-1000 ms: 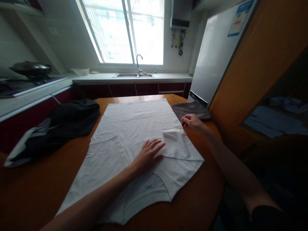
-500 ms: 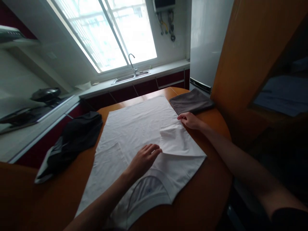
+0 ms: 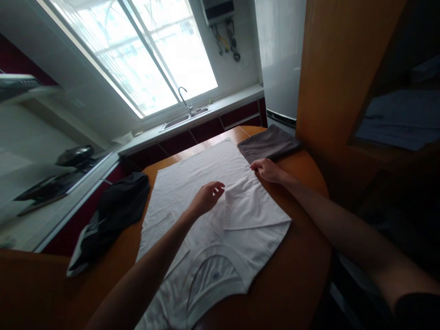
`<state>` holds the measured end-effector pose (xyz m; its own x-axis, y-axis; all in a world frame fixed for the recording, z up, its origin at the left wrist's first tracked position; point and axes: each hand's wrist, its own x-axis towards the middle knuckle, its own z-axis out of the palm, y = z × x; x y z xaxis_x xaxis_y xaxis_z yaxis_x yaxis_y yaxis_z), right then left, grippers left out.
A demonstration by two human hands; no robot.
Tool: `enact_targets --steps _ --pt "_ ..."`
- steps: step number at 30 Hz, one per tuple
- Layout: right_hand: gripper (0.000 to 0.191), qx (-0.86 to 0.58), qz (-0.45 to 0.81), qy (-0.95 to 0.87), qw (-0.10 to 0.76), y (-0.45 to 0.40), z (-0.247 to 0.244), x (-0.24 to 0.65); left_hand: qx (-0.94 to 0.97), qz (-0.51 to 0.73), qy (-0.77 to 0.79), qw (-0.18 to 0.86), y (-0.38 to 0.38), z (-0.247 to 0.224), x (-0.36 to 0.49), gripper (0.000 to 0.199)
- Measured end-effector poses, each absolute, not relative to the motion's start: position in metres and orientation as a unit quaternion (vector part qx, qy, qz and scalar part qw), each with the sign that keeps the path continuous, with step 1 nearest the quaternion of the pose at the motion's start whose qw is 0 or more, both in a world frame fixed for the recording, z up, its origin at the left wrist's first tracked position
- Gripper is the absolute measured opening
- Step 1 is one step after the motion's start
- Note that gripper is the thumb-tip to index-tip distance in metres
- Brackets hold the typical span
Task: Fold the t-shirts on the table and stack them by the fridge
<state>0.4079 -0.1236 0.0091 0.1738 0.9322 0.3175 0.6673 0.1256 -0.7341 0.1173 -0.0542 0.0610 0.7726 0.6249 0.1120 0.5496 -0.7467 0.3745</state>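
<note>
A white T-shirt (image 3: 192, 178) lies spread on the table, its round neckline toward me. One sleeve (image 3: 250, 206) is folded inward over the right part of the shirt. My left hand (image 3: 208, 196) is over the middle of the shirt, beside the far inner corner of that sleeve. Its fingers are slightly bent, with gaps showing between them; whether the tips touch the cloth is hard to tell. At the shirt's right edge, beyond the sleeve, my right hand (image 3: 268, 171) is closed, thumb and finger pinching the fabric.
A folded grey cloth (image 3: 271, 141) lies at the far right of the wooden table (image 3: 275, 261). Dark clothing (image 3: 117, 206) hangs over the left edge. Beyond are a sink (image 3: 185, 118), a stove with a pan (image 3: 74, 156) and a fridge (image 3: 280, 59).
My left hand has moved away from me, from the sleeve's near inner corner toward its far one. The folded sleeve now lies flatter. My right hand keeps its place at the edge.
</note>
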Motion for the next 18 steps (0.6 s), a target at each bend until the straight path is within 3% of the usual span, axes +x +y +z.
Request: enact_targets --steps 8,15,18 --pt "0.037 -0.651 0.172 -0.623 0.398 -0.123 0.007 0.408 0.892 -0.012 0.41 0.191 0.0 0.041 0.177 0.018" --pt "0.039 -0.659 0.171 -0.608 0.409 -0.121 0.011 0.412 0.912 0.047 0.368 0.174 0.023 0.048 0.186 0.013" --pt "0.037 -0.665 0.166 -0.606 0.404 -0.121 0.012 0.412 0.92 0.006 0.358 0.158 0.02 0.045 0.188 0.01"
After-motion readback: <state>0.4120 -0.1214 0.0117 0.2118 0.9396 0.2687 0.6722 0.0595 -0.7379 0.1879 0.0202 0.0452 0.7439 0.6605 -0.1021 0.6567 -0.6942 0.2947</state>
